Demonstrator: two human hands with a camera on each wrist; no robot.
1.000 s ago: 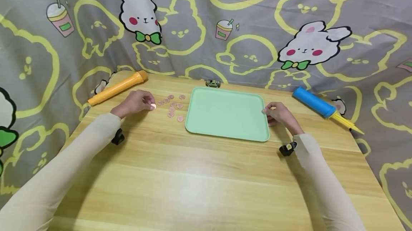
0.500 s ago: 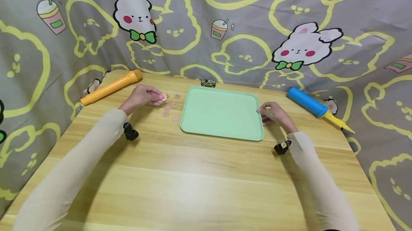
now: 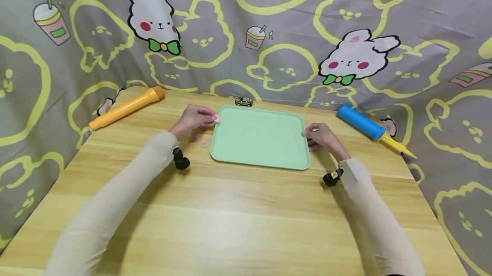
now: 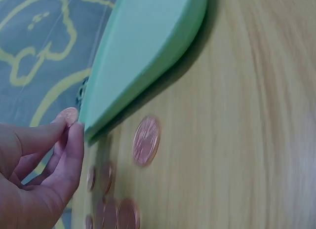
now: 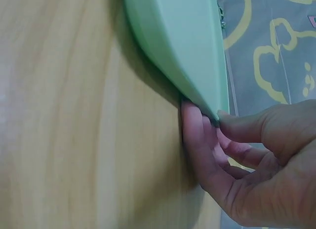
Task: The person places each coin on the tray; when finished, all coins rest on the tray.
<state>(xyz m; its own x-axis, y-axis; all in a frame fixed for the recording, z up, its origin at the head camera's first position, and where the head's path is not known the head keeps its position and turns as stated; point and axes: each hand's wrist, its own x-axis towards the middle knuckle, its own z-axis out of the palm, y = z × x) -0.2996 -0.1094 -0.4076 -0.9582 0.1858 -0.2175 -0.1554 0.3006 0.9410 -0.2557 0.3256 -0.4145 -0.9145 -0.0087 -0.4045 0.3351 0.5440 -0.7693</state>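
My left hand (image 3: 195, 118) pinches a copper-coloured coin (image 4: 70, 115) between thumb and fingertips, at the left rim of a pale green tray (image 3: 261, 137). Whether the coin touches the rim I cannot tell. On the table below that hand lie several more copper coins (image 4: 146, 141), most of them hidden by the hand in the head view. At the tray's opposite side my right hand (image 3: 322, 136) grips the rim, thumb on top and fingers beneath, as the right wrist view shows. The tray's surface bears nothing visible.
An orange tube-shaped object (image 3: 127, 107) lies at the table's back left. A blue hand pump (image 3: 361, 122) with a yellow nozzle lies at the back right. Behind the tray stands a small toy car (image 3: 244, 101), close to the patterned curtain (image 3: 280, 58).
Holding the coin, my left hand has travelled right, over the loose coins, to the tray's left rim. My right hand keeps its grip on the tray. The head view has shifted slightly.
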